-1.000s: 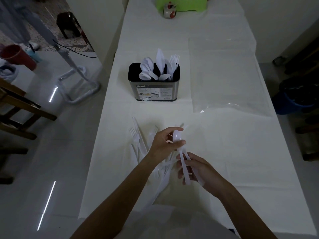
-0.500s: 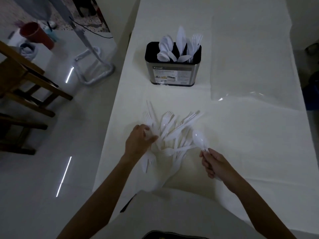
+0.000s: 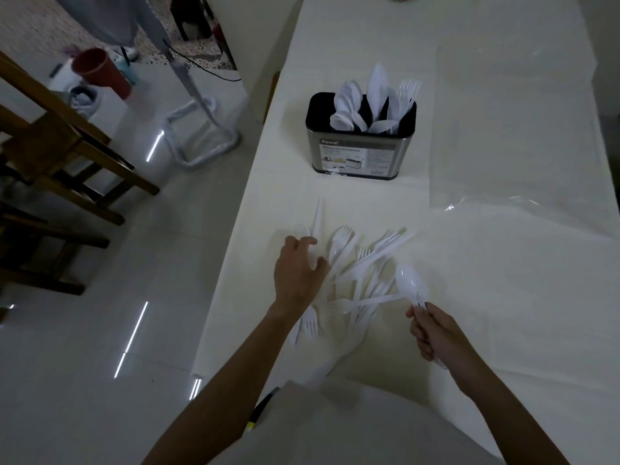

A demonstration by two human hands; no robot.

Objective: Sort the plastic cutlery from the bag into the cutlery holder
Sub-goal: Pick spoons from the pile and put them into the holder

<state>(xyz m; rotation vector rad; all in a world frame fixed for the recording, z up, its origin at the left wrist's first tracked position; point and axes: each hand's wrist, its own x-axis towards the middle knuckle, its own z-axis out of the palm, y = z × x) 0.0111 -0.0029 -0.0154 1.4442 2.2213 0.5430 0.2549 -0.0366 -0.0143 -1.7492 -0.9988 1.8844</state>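
One head-worn view looks down along the table (image 3: pixel 503 313), apparently close; dim

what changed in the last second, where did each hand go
The left hand let go of the spoons and moved left to the edge of the pile, where it now pinches a knife. The right hand keeps its grip on the spoons, now right of the pile. The cutlery holder and bag stayed put.
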